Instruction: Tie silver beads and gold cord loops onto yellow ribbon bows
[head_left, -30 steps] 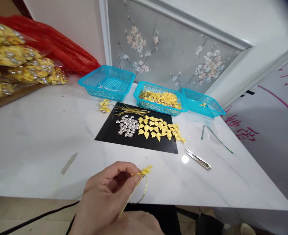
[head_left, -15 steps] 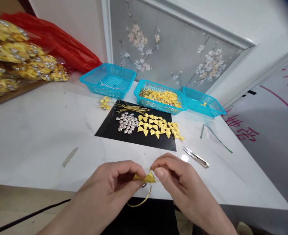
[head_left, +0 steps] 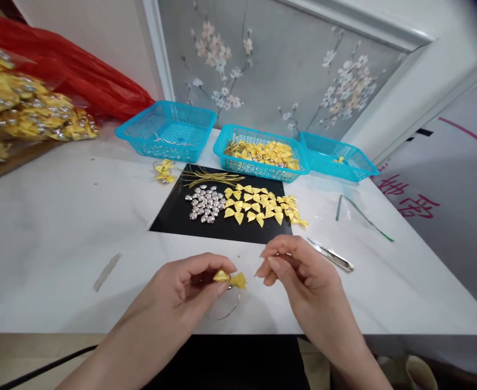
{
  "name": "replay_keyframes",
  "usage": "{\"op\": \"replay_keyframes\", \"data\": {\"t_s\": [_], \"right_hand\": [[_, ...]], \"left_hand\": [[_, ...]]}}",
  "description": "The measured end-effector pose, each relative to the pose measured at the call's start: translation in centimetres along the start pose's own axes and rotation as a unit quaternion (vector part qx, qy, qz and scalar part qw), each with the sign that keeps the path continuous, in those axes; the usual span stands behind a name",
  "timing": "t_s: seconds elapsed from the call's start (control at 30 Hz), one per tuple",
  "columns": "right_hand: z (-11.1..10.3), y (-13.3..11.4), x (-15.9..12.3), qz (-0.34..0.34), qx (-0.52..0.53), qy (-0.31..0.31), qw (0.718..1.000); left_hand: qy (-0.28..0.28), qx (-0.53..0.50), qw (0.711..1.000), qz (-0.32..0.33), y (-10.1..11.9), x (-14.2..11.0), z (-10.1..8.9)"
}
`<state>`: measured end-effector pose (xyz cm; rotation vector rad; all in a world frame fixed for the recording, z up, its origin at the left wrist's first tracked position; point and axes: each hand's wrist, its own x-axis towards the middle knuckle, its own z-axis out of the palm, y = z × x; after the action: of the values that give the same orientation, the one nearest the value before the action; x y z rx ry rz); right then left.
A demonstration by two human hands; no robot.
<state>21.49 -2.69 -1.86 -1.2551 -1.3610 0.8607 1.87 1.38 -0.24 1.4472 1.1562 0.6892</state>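
Note:
Between the thumb and fingers of my left hand (head_left: 181, 287) is a yellow ribbon bow (head_left: 237, 280). A thin gold cord (head_left: 233, 311) curves in a loop below the bow, and a bit of a silver bead shows under it. To the right, apart from the bow, my right hand (head_left: 303, 276) has thumb and index finger pinched together; whether they grip anything is too small to tell. Beyond both hands, a black mat (head_left: 206, 234) carries silver beads (head_left: 206, 203), rows of yellow bows (head_left: 256, 206) and gold cords (head_left: 211, 176).
Three blue baskets stand at the back: left (head_left: 161, 149), middle (head_left: 258, 171) with bows and cords, and right (head_left: 335, 172). Snips (head_left: 333, 256) and a green strip (head_left: 364, 216) lie at right. Bagged bows (head_left: 39, 111) and red plastic (head_left: 67, 65) are at left.
My right hand has drawn away from the bow, up and to the right. My left hand still holds the bow, now with more of it showing. The view has shifted slightly.

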Motion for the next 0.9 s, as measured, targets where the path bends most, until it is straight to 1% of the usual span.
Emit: {"op": "replay_keyframes", "data": {"t_s": [0.13,0.27,0.33,0.4,0.47,0.53,0.63,0.7,0.9], "right_hand": [[0.5,0.6,0.3,0.022,0.003,0.002,1.000],[1.2,0.6,0.0,0.006,0.026,0.012,1.000],[1.3,0.4,-0.2,0.018,0.052,-0.015,0.998],[1.0,0.1,-0.2,0.059,0.081,-0.066,0.993],[0.7,-0.2,-0.2,0.108,0.107,-0.118,0.981],[0.6,-0.5,0.0,0.144,0.116,-0.141,0.973],[1.0,-0.7,0.1,0.176,0.100,-0.130,0.971],[1.7,-0.7,-0.1,0.179,0.090,-0.115,0.973],[4.3,0.3,-1.8,0.096,0.053,-0.037,0.993]], "left_hand": [[-0.031,-0.044,0.999,0.004,0.1,0.4,-0.4],[-0.013,-0.101,0.994,-0.032,-0.4,0.5,-0.6],[-0.002,-0.134,0.990,-0.055,-0.6,0.5,-0.6],[0.004,-0.167,0.983,-0.076,-0.8,0.7,-0.6],[0.003,-0.193,0.977,-0.095,-0.7,0.8,-0.6],[-0.006,-0.201,0.974,-0.105,-0.7,1.0,-0.7],[-0.014,-0.188,0.976,-0.105,-0.8,1.0,-0.6],[-0.003,-0.178,0.979,-0.095,-1.1,0.8,-0.4],[0.058,-0.188,0.976,-0.090,-1.6,0.2,0.8]]}}
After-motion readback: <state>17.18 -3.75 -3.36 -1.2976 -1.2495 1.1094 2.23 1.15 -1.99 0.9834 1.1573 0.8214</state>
